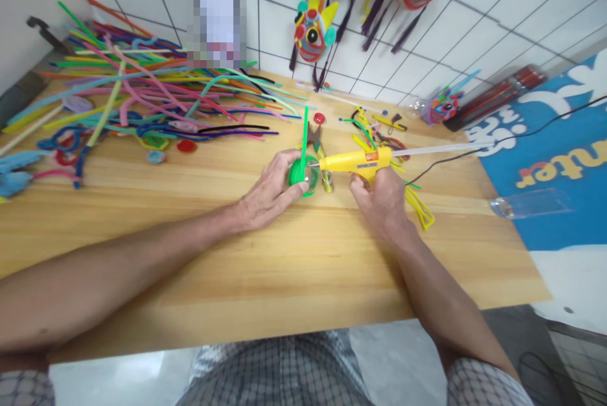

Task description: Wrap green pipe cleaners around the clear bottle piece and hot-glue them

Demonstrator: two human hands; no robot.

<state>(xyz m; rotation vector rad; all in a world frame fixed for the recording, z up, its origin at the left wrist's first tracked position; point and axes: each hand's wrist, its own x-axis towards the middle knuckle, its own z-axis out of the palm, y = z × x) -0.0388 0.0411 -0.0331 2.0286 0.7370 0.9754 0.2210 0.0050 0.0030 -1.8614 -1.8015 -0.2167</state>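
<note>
left hand [269, 194] cups green-wrapped clear ball [311, 176] | right hand [385, 200] clenches yellow glue gun [348, 162] | nozzle [313, 166] close in: steady both wrists!

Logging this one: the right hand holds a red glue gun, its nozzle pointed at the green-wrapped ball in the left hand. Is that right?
Not quite: the glue gun is yellow, not red, as the head view shows. The right hand holds it, its nozzle pointed at the green-wrapped ball in the left hand.

glue gun [351, 162] smooth plastic, nozzle [313, 166] metal; ball [312, 181] glossy, perhaps plastic; tabletop [284, 279] smooth wood.
</note>
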